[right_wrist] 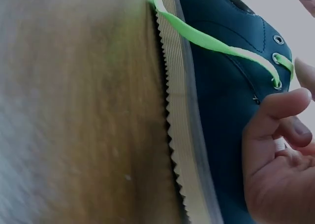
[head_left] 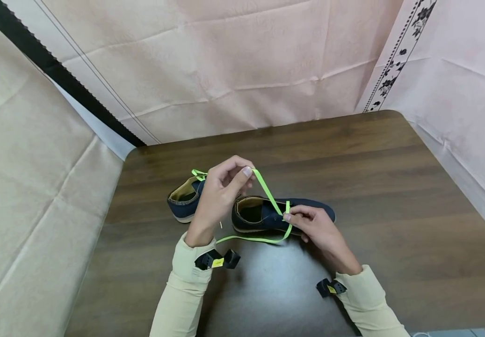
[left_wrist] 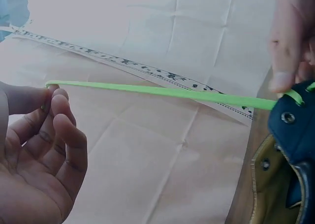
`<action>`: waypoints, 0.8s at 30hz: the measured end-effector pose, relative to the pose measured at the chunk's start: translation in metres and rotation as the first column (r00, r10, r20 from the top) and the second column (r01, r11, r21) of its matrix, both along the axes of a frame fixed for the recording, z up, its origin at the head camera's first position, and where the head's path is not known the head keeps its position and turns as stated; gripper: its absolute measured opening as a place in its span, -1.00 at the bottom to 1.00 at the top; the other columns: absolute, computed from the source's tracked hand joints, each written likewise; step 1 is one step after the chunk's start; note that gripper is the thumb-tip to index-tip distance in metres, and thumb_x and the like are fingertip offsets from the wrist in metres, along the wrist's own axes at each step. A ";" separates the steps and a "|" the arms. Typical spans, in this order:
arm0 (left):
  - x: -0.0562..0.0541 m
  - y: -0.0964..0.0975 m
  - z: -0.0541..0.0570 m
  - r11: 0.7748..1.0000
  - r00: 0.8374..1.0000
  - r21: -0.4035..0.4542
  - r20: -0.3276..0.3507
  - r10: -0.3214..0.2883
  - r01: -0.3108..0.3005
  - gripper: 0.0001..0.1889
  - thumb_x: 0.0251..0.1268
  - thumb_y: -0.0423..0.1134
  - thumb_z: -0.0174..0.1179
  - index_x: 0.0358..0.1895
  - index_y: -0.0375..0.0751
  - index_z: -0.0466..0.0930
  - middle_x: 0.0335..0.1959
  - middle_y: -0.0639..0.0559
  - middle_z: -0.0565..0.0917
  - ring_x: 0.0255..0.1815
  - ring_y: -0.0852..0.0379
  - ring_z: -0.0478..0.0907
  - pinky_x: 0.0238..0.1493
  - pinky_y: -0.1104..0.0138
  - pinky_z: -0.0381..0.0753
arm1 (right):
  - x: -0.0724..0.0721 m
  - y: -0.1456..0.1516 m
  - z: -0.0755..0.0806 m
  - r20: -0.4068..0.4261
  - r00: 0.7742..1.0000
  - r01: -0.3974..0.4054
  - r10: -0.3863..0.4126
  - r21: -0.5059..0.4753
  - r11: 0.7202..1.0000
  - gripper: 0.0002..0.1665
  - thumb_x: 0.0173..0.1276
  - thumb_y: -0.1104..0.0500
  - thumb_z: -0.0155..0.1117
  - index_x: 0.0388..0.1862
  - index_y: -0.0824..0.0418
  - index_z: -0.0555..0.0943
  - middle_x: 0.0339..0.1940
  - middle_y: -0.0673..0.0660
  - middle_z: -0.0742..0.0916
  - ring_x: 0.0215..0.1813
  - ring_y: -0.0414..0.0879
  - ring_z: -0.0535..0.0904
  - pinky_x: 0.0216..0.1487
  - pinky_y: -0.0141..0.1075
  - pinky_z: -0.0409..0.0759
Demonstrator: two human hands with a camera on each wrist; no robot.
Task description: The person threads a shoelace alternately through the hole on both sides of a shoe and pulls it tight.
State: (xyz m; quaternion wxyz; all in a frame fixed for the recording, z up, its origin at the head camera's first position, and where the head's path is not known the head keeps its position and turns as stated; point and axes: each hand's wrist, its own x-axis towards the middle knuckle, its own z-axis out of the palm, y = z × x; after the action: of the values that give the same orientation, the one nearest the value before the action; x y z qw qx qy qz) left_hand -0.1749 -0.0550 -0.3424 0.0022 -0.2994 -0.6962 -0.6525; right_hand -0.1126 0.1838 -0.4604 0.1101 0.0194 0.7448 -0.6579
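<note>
While the left hand [head_left: 225, 189] pinches a bright green lace [head_left: 267, 192] between thumb and forefinger, raised above the table [head_left: 394, 210], the lace runs straight down to the eyelets of a navy shoe [head_left: 269, 219]. That shoe lies on the wood, its toe pointing right. The right hand [head_left: 315, 229] has its fingers bent at the eyelets, thumb touching the upper; whether it also pinches the lace, I cannot tell. Another stretch of lace leaves an eyelet and loops down the shoe's near side. A second shoe [head_left: 181, 207], partly hidden behind the left hand, stands to the left.
</note>
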 end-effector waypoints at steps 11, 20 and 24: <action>-0.010 -0.007 0.001 0.988 0.995 -0.120 0.002 0.102 -0.101 -0.84 0.64 -0.25 0.17 -0.05 -0.25 0.71 -0.30 -0.06 0.68 -0.37 0.01 0.56 -0.40 0.27 0.57 | 0.003 -0.001 0.011 -0.131 0.991 0.049 -0.037 0.090 0.995 -0.68 0.55 0.10 0.39 0.08 0.33 0.68 -0.43 0.09 0.56 -0.62 -0.13 0.40 -0.54 -0.28 0.48; -0.029 0.004 0.009 0.966 0.987 -0.250 -0.158 0.021 -0.060 -0.85 0.63 -0.13 0.20 -0.05 -0.03 0.75 -0.17 0.18 0.74 -0.24 0.12 0.60 -0.29 0.24 0.58 | -0.021 -0.010 0.055 -0.411 0.902 0.015 0.129 0.329 0.944 -0.77 0.58 0.18 0.33 0.10 0.20 0.77 -0.21 0.06 0.72 -0.26 -0.08 0.53 -0.20 -0.27 0.49; -0.033 0.009 0.002 0.974 0.991 -0.226 -0.131 0.002 -0.032 -0.82 0.64 -0.14 0.19 0.01 -0.08 0.75 -0.12 0.18 0.76 -0.27 0.14 0.61 -0.28 0.21 0.60 | -0.025 -0.010 0.064 -0.419 0.895 0.012 0.150 0.361 0.932 -0.86 0.57 0.23 0.33 -0.06 0.21 0.80 -0.22 0.05 0.79 -0.20 -0.06 0.60 -0.08 -0.21 0.57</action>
State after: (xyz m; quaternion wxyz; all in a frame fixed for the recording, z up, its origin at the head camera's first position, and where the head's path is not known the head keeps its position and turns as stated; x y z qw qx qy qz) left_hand -0.2082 -0.0459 -0.3409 0.0189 -0.3337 -0.7673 -0.5473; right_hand -0.1375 0.1738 -0.3969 -0.0426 -0.1371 0.8566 -0.4956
